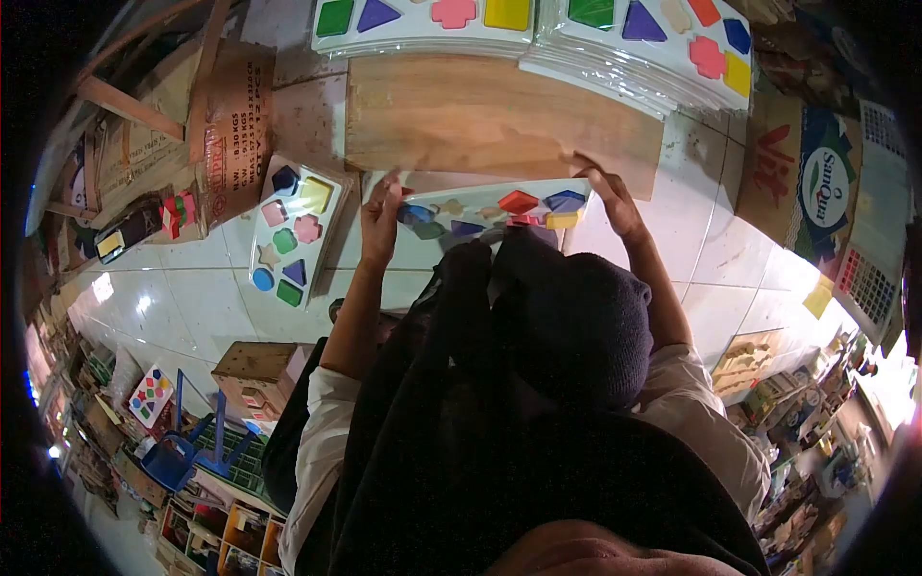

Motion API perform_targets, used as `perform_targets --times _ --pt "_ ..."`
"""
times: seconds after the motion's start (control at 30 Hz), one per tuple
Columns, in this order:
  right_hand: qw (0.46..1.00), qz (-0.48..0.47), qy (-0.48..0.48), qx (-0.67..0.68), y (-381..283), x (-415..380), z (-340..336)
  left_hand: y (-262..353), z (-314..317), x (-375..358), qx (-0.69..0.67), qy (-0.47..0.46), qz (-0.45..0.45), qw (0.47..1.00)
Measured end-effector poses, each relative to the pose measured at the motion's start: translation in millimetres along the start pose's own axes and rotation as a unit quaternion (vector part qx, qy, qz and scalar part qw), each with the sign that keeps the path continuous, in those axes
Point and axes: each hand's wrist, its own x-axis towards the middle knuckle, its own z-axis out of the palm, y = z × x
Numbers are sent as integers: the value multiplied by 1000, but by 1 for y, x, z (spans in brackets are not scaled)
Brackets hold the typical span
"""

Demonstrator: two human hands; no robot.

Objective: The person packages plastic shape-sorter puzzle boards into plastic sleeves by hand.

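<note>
A white shape-puzzle board (466, 192) with coloured pieces lies across my lap side, over the near edge of a brown wooden board. My left hand (381, 219) grips its left end, fingers pressed against the edge. At the opposite end, my right hand (613, 200) holds the corner with the thumb and fingers bent round it. Red, blue, yellow, green and purple shapes show on its face. My knee and dark clothing hide part of its near side. The wooden board (461, 106) rests on the floor just beyond both hands.
Plastic-wrapped stacks of puzzle boards stand beyond the wooden board, one stack (423, 43) left and another (615, 82) right. More boards (327, 221) lie on the tiles at left. Cardboard boxes flank the space, one (230, 144) left and one (778, 154) right. A wooden box (254, 374) sits behind.
</note>
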Motion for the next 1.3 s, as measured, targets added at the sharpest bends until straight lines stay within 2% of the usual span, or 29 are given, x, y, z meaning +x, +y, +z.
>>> perform_targets --times 0.03,0.07,0.1,0.17,0.27,0.3,0.33,0.37,0.4,0.43,0.5,0.53,0.57,0.63,0.67,0.73,0.77,0.8,0.83,0.87,0.9,0.97,1.0,1.07,1.17,1.2,1.23,1.3 --pt "1000 -1 -2 0 -1 -4 2 -2 -3 0 -1 -60 -30 998" --pt "998 8 -35 43 -2 -10 4 -9 -6 -1 73 -75 44 994" --pt "994 18 -68 87 -3 -14 7 -8 -6 -3 74 -72 44 994" --pt "992 45 -42 108 12 -13 22 -5 -4 -11 106 -78 -29 991" --pt "990 -1 90 108 16 2 34 0 -4 -3 134 -66 -84 985" --pt "990 -3 91 109 25 9 37 0 -3 4 143 -52 -108 982" --pt "981 -3 165 98 43 21 39 5 3 12 135 -25 -99 986" --pt "968 -3 238 86 56 35 39 7 9 26 141 8 -55 988" --pt "961 -43 267 61 60 48 38 8 10 44 222 44 -13 974" --pt "961 -43 267 61 60 59 36 9 10 62 301 80 28 950" --pt "943 -20 299 -148 56 76 31 11 11 94 423 101 66 898" --pt "936 -55 307 -165 53 83 30 13 13 105 487 109 90 862" --pt "935 -61 309 -164 50 88 28 14 12 114 487 111 96 861" --pt "936 -19 269 -226 46 92 26 13 7 125 563 112 151 804" --pt "936 -21 270 -226 44 93 24 13 1 128 559 106 137 811" --pt "851 -162 302 -398 16 99 23 32 -14 141 468 180 172 848" --pt "850 -164 304 -397 -1 103 28 46 -25 152 452 240 256 820" --pt "916 -144 266 -263 -31 105 41 61 -28 163 431 297 335 783" --pt "960 -122 221 -123 -47 107 53 88 -16 168 373 324 336 802" --pt "959 -123 223 -122 -47 114 61 109 -6 173 312 351 336 816" --pt "962 -132 224 -81 -46 126 68 115 -12 190 312 353 341 814" --pt "963 -150 221 -38 -50 138 75 133 -34 225 293 206 285 889" --pt "964 -147 222 -15 -52 136 80 143 -31 223 294 211 290 886" --pt "963 -159 217 24 -47 141 81 162 -12 214 476 187 195 837" --pt "968 -136 211 10 -54 139 73 160 -4 213 450 186 188 853" --pt "971 -112 191 93 -61 137 71 151 -22 228 460 173 233 839" --pt "971 -111 190 93 -60 135 73 147 -23 232 460 173 231 840" --pt "963 -99 195 158 -63 139 74 145 -23 239 373 173 183 893"
